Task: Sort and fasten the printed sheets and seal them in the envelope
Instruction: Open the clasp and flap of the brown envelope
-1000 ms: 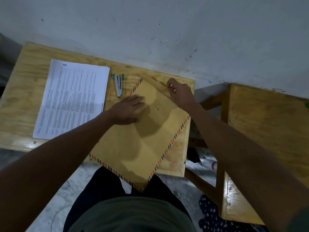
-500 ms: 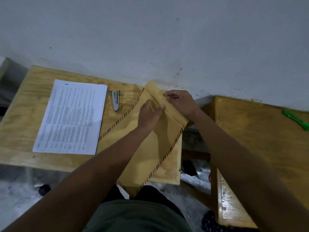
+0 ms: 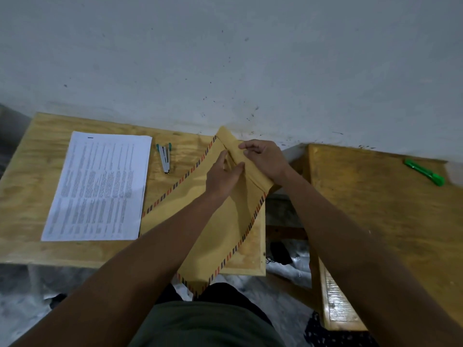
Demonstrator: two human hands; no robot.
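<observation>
The person stands over a pale wooden worktop point(image 3: 30, 171) pushed up against a scuffed grey-white wall point(image 3: 225, 58). Both hands are up at the far end of a big brown envelope point(image 3: 215, 236) with a red-and-dark striped border, which lies slantwise across the worktop's right part, its near corner hanging past the front edge toward the person's lap. The left hand point(image 3: 221, 175) has its fingers curled at the envelope's mouth, thumb and fingertips pinching the paper just below the flap. The right hand point(image 3: 264, 159) grips the flap point(image 3: 231, 141) itself, fingers bent over its folded edge; the two hands are nearly touching. Whether anything sits inside the envelope I can't make out.

To the left, a stack of printed sheets point(image 3: 97, 186) lies flat on the worktop, its lower right corner just beside the envelope's left edge. Between the sheets' top corner and the envelope rests a small white stapler point(image 3: 164, 158) with teal ends. On a second wooden worktop point(image 3: 375, 209) to the right, well apart from the rest, lies a green tool point(image 3: 424, 171) near the wall.
</observation>
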